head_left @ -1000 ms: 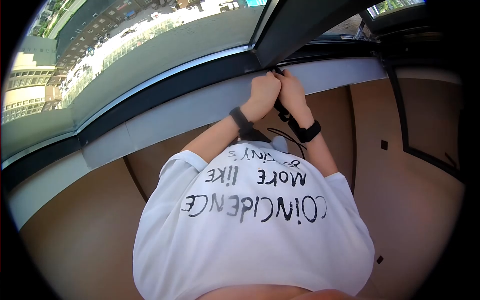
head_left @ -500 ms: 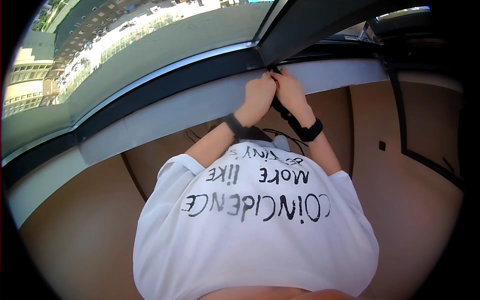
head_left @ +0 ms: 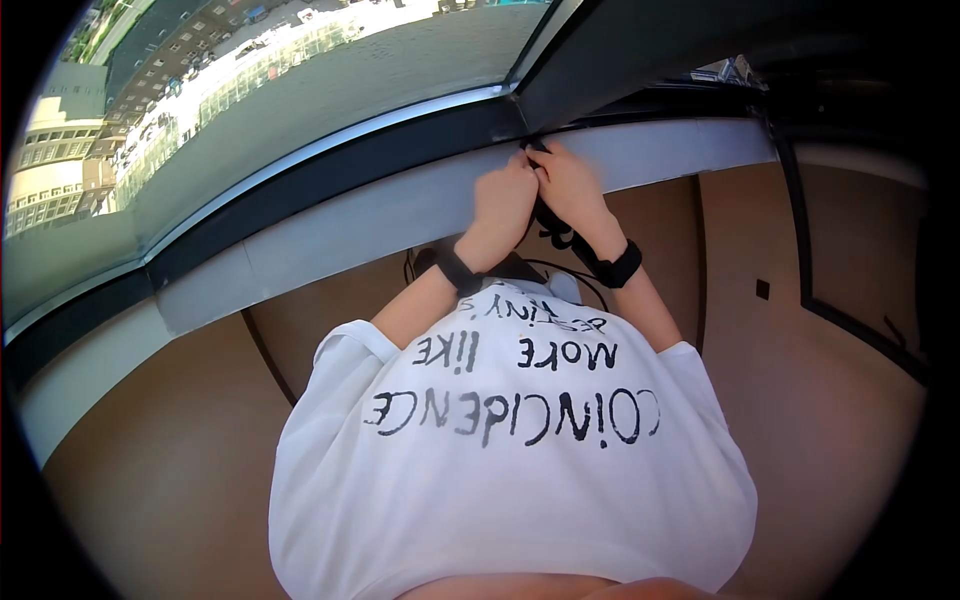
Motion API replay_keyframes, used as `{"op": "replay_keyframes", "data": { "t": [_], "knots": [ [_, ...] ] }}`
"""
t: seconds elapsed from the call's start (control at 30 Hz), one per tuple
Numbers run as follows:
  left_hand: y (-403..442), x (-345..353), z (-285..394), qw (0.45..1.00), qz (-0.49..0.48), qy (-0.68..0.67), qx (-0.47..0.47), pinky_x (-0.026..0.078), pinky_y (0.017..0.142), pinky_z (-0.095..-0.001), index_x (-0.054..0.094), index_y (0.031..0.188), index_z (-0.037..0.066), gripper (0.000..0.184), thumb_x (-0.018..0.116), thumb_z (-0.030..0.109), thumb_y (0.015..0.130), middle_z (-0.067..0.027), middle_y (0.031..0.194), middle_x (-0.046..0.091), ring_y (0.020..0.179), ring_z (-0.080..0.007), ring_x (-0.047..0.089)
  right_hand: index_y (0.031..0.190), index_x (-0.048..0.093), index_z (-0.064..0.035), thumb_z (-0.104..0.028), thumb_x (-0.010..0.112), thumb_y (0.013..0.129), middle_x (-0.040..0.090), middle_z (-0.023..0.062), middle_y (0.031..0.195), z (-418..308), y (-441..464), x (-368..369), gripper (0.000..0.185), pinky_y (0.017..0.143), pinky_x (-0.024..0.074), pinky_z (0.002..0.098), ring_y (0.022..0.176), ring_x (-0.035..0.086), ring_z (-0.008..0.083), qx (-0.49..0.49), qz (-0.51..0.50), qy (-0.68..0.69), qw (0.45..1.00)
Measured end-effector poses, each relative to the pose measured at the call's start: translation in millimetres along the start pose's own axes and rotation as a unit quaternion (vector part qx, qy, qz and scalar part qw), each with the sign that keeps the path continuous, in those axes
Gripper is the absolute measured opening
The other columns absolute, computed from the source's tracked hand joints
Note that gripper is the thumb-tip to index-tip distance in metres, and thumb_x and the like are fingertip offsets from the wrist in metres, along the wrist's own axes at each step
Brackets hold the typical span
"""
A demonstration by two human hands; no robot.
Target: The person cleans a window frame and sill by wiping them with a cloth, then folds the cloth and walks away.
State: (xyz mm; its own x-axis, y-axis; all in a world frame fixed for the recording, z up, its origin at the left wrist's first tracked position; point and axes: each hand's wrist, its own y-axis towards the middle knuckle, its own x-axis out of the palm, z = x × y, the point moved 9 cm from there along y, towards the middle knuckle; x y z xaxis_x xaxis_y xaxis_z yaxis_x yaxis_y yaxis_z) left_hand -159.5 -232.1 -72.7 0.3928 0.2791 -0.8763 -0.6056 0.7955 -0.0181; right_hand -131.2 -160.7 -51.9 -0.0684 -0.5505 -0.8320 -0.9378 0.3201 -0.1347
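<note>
My left hand (head_left: 504, 202) and my right hand (head_left: 572, 190) meet at the window ledge, fingers bent and fingertips nearly touching. Between them is a black strap-like thing (head_left: 547, 216), its upper end at the fingertips and its lower part hanging below toward my right wrist. Both hands look closed on it, though the fingers hide much of the grip and its exact kind is unclear. Just above the fingertips, the dark window frame (head_left: 400, 150) meets a slanted black sash (head_left: 610, 60). A black band circles each wrist.
A pale grey ledge (head_left: 330, 235) curves along the window. Beyond the glass, buildings (head_left: 60, 170) lie far below. Thin dark cables (head_left: 580, 272) run behind my forearms, near the brown wall panels (head_left: 740, 400). A black-framed panel (head_left: 860, 330) stands at right.
Both hands have shifted slightly left, and the left has also come down a little. At upper right, the dark sash covers more of the view, and a bright strip there has vanished.
</note>
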Motion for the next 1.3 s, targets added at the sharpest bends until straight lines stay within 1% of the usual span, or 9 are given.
{"op": "replay_keyframes", "data": {
  "t": [0.07,0.2,0.3,0.4,0.6,0.8,0.9,1.13,1.3],
  "knots": [
    [-18,-15,-9,0.999,0.036,0.011,0.015,0.053,0.058,-0.0363,0.063,0.101,0.0,0.024,0.058,0.005,0.078,-0.0138,0.099,0.063,0.073,-0.0285,0.067,0.101,0.067,-0.0128,-0.012,0.051,0.086,0.06,0.0137,0.102,-21,-3,9,0.022,0.08,0.0497,0.044,0.096,0.059,0.035,0.0,-0.011,0.015,1.0],
    [-16,-13,-2,0.999,0.036,-0.008,0.023,0.053,0.059,-0.0367,0.064,0.098,0.0,0.023,0.059,0.005,0.076,-0.0145,0.102,0.063,0.074,-0.0291,0.067,0.118,0.061,-0.0068,-0.01,0.048,0.09,0.057,0.0191,0.106,-7,-5,10,0.031,0.076,0.0484,0.045,0.091,0.057,0.0407,-0.001,-0.022,0.037,0.999],
    [12,4,18,1.0,0.012,-0.009,0.011,0.053,0.062,-0.039,0.064,0.095,0.002,0.023,0.063,0.004,0.072,-0.0154,0.103,0.064,0.079,-0.0316,0.066,0.118,0.062,-0.0077,-0.009,0.048,0.09,0.058,0.0189,0.106,26,-2,-9,0.031,0.076,0.0484,0.0458,0.09,0.058,0.041,0.071,0.001,0.006,0.997],
    [14,-6,27,0.997,0.063,-0.015,0.028,0.052,0.061,-0.0395,0.058,0.095,0.0,0.025,0.063,0.001,0.07,-0.0169,0.092,0.063,0.076,-0.0329,0.066,0.115,0.064,-0.008,-0.011,0.051,0.089,0.059,0.0183,0.106,27,0,-13,0.03,0.075,0.0486,0.0454,0.091,0.058,0.0404,0.064,0.029,-0.026,0.997],
    [-27,-20,-26,0.998,0.004,0.035,-0.055,0.051,0.051,-0.0349,0.06,0.107,-0.001,0.029,0.058,0.005,0.079,-0.012,0.095,0.063,0.065,-0.026,0.067,0.116,0.063,-0.0068,-0.013,0.05,0.088,0.057,0.0165,0.101,-31,0,22,0.032,0.075,0.0492,0.0441,0.089,0.058,0.0377,-0.015,-0.006,-0.015,1.0],
    [-21,-11,-7,0.998,0.041,0.033,-0.033,0.052,0.053,-0.0357,0.057,0.109,0.001,0.029,0.057,0.006,0.08,-0.0109,0.087,0.062,0.065,-0.0285,0.066,0.109,0.064,-0.0106,-0.014,0.052,0.086,0.06,0.0118,0.096,-18,-17,9,0.026,0.072,0.0507,0.0438,0.086,0.06,0.0347,0.038,0.016,-0.041,0.998],
    [0,0,24,0.996,0.087,0.012,0.021,0.051,0.053,-0.0371,0.057,0.106,0.003,0.027,0.058,0.006,0.078,-0.0119,0.085,0.062,0.065,-0.03,0.065,0.114,0.065,-0.0096,-0.015,0.053,0.089,0.058,0.0155,0.097,20,-18,-12,0.028,0.069,0.0486,0.045,0.082,0.059,0.0389,0.079,0.042,-0.053,0.995],
    [-29,-17,-27,0.996,-0.001,0.036,-0.087,0.052,0.056,-0.0378,0.06,0.103,0.007,0.023,0.056,0.009,0.081,-0.0105,0.091,0.063,0.069,-0.029,0.066,0.101,0.063,-0.0097,-0.013,0.055,0.083,0.06,0.0133,0.096,-29,-6,22,0.021,0.071,0.0512,0.0453,0.084,0.061,0.0356,-0.019,0.027,-0.028,0.999],
    [-26,-14,-16,0.998,0.049,0.039,-0.033,0.052,0.055,-0.0354,0.06,0.108,0.001,0.03,0.058,0.008,0.079,-0.0104,0.09,0.063,0.067,-0.0273,0.066,0.104,0.064,-0.0107,-0.016,0.051,0.086,0.061,0.0148,0.099,-21,-5,17,0.023,0.073,0.0511,0.0465,0.088,0.061,0.0376,0.02,0.004,-0.002,1.0]
  ]
}}
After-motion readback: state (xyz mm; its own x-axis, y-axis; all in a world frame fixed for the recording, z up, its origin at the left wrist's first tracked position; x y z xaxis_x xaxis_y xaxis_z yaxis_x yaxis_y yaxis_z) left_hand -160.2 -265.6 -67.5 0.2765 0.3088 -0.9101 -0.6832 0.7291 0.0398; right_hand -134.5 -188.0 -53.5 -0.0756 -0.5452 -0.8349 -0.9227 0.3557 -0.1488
